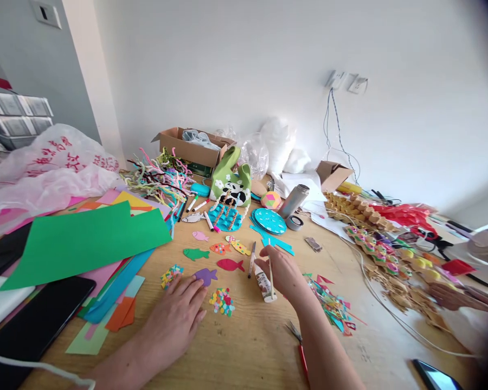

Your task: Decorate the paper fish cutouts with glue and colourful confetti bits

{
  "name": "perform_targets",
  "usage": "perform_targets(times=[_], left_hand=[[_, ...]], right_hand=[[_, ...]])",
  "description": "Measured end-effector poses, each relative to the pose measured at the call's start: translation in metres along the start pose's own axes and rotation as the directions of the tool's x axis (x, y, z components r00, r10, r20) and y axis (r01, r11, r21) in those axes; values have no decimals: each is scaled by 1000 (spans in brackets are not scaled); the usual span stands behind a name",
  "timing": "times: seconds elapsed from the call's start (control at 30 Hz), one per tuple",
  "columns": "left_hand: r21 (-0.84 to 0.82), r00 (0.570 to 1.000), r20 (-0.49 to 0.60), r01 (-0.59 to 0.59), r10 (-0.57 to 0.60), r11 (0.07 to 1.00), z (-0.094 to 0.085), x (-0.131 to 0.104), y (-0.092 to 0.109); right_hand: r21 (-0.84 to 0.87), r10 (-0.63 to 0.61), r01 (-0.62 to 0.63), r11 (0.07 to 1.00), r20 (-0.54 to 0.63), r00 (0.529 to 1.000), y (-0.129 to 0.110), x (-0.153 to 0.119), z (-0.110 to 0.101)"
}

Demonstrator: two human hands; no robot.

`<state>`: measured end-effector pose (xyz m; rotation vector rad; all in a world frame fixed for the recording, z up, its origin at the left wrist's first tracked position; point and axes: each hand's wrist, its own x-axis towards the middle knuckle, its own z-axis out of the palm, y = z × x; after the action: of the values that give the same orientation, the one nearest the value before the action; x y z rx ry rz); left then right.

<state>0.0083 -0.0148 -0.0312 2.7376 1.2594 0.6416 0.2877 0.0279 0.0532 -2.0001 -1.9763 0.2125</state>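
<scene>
My left hand lies flat on the table with its fingers stretched out, the fingertips at the edge of a purple paper fish. Close to those fingers are two piles of small paper dots, one on the left and another on the right. My right hand is closed in a pinch around a thin white stick, right at a white labelled bottle. Whether the stick touches the bottle I cannot tell. More paper fish lie beyond, including a red one and a green one.
Scissors lie near my right forearm, beside paper scraps. Coloured paper sheets cover the left side. A metal flask, a panda bag and a cardboard box stand behind. A white cable crosses the right.
</scene>
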Motion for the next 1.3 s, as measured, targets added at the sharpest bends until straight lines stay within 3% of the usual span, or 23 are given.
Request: perform_targets(times=[0.1,0.23,0.33,0.43,0.6,0.77,0.9,0.97,1.13,1.3], left_hand=[[-6,1000,-18,-4,4,1000,1,0,-1],[-8,999,-48,-10,9,1000,-3,2,1],[-31,997,-71,-7,5,999,-10,4,5],[-70,995,-97,4,-10,998,-16,5,8],[-92,993,-120,-8,-3,996,-18,6,11],[-92,995,-99,-2,-7,996,-20,6,11],[-99,999,-51,-5,0,995,-23,7,12],[-103,999,-48,-8,3,995,-24,7,13],[-111,997,-78,-16,8,994,-23,7,12],[-115,999,-55,-8,2,993,-22,6,12]], right_hand=[[-144,64,-53,988,73,995,1,-10,-3],[-237,83,-71,969,39,996,-10,-27,-6],[-310,-125,136,941,54,991,-20,-46,2],[-362,-373,397,843,137,918,-23,-65,18],[-392,-430,449,803,141,892,-16,-81,36],[-304,-367,367,879,60,928,-13,-80,24],[-352,-164,118,929,-103,981,-2,-74,20],[-372,-43,-3,928,-116,992,6,-71,24],[-322,94,-102,941,-41,995,14,-65,39],[-160,149,-174,972,-160,976,14,-64,38]])
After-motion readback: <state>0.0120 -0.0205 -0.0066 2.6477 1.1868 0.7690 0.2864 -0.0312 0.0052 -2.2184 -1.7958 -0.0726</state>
